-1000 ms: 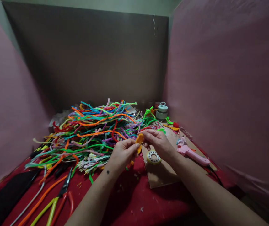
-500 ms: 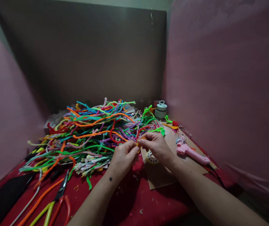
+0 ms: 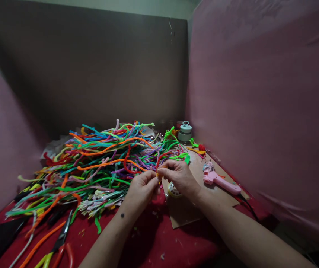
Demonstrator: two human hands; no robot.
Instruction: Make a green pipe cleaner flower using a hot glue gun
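Note:
Above the front of the pile, my left hand (image 3: 141, 188) and my right hand (image 3: 180, 179) meet, fingertips pinched together. Between them shows a small bit of orange-yellow pipe cleaner (image 3: 158, 174), mostly hidden by the fingers. Behind and to the left of my hands spreads a big heap of pipe cleaners (image 3: 103, 150) in many colours. Partly under my right hand, a pale yellow ring-shaped spool (image 3: 173, 190) lies on a brown board (image 3: 185, 216).
A pink glue gun (image 3: 222, 183) with a black cord rests on the board's right side. Scissors (image 3: 61, 238) with red and yellow handles lie front left on the red cloth (image 3: 148, 245). A mint-green lidded container (image 3: 185, 132) stands at the back, beside pink sheeting (image 3: 260, 111).
The view has turned slightly to the right, so everything sits further left. Both hands keep their pinch, with only slight finger movement.

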